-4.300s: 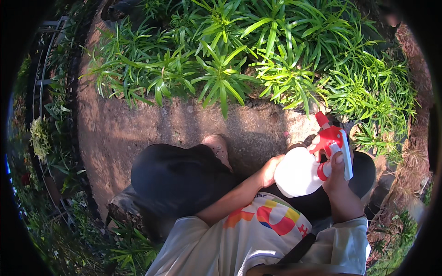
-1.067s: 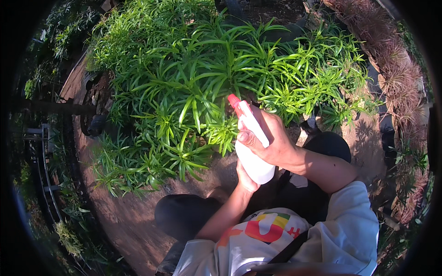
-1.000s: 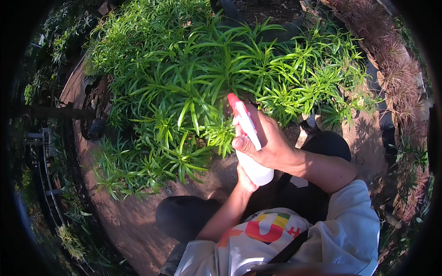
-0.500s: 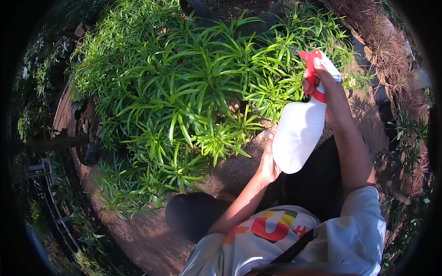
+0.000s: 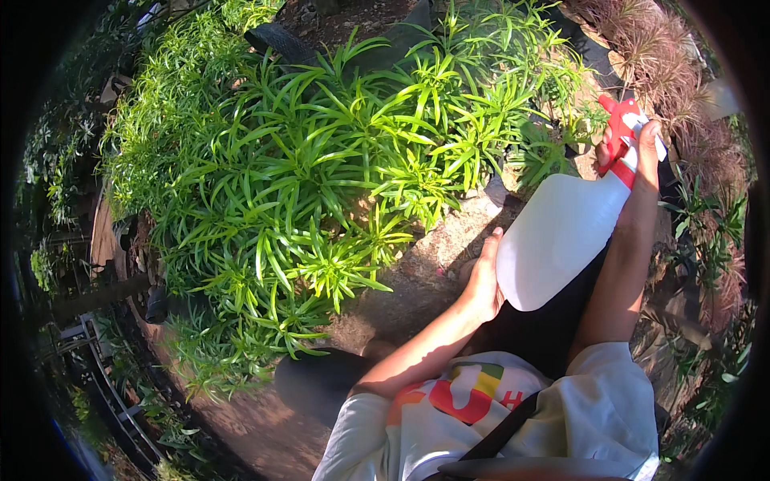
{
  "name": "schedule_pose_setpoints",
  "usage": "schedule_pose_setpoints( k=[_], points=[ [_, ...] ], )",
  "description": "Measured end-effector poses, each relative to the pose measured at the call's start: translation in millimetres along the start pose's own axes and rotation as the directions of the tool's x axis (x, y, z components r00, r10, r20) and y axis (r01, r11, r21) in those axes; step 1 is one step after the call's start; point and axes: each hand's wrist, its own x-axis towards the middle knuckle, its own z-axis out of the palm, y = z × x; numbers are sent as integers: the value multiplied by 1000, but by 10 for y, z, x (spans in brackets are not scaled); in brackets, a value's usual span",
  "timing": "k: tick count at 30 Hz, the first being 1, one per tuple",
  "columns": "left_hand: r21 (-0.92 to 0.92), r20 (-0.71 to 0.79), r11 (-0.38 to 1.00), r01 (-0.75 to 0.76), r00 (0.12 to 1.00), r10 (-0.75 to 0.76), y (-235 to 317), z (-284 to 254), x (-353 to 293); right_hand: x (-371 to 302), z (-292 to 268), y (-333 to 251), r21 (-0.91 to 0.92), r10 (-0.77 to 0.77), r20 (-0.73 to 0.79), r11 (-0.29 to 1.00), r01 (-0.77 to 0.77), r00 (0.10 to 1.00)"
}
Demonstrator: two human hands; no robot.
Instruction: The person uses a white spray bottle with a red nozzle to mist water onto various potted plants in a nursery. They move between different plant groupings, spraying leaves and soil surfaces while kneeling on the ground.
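Note:
A white translucent spray bottle (image 5: pixel 557 240) with a red and white trigger head (image 5: pixel 622 132) is held tilted, its head toward the upper right. My right hand (image 5: pixel 644 148) is closed around the neck and trigger head, with the thumb at the back. At the bottle's lower end, my left hand (image 5: pixel 484 282) supports it, thumb along the side; its other fingers are hidden behind the bottle. Left of the bottle spreads a dense clump of bright green long-leaved plants (image 5: pixel 321 176), whose nearest leaves are apart from both hands.
Dark plant bags (image 5: pixel 281 42) stand at the back among the leaves. Reddish, thin-leaved plants (image 5: pixel 642 48) line the right side. Brown soil (image 5: pixel 249 425) shows in front, and a metal frame (image 5: pixel 104 361) lies at the far left. My dark-clothed knee (image 5: pixel 321 381) is beside the green plants.
The spray bottle and both hands have moved to the right in view, and the bottle leans further over. The green plants have shifted slightly left in the picture.

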Motion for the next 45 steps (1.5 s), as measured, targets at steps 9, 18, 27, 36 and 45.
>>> schedule_pose_setpoints(
  k=[9,18,27,36,45],
  points=[
    [665,-93,744,-58,983,159,171,200,-455,-276,-558,57,268,83,-162,963,-37,983],
    [804,497,295,-516,856,142,-99,609,136,-454,-753,-538,168,-195,-230,957,236,954],
    [234,217,949,211,940,-263,-736,566,1140,-318,-817,0,-408,-56,-89,913,15,995],
    [211,301,913,348,866,-399,-1025,513,1173,-84,-1003,322,-743,227,-68,638,-201,972],
    [111,191,828,549,806,-560,-1018,524,1036,-41,-1199,572,-531,355,118,811,-243,927]
  ],
)
